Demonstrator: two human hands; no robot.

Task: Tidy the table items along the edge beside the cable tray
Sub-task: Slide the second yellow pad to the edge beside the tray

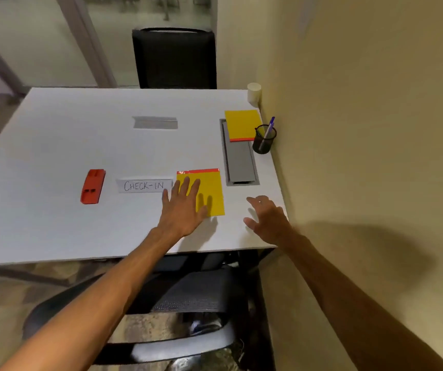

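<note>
Table top [54,145] is looking matte white and smooth, cable tray [239,162] is showing dull grey metal, yellow pads [209,191] are looking like paper, pen cup [264,141] is reading as black mesh.

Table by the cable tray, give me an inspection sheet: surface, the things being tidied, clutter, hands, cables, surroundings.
Surface: white table, against the wall on its right side.
Job's things: near yellow pad lies left of the cable tray; far yellow pad overlaps the tray's far end; mesh pen cup with a purple pen stands right of the tray; CHECK-IN label and red stapler-like item lie further left.
Clutter: grey strip mid-table; white cup in the far right corner.
Hands: left hand flat, fingers spread over the near pad; right hand open, empty, near the table's right edge.
Cables: nothing seen.
Surroundings: black chair beyond the table; grey chair below.
</note>
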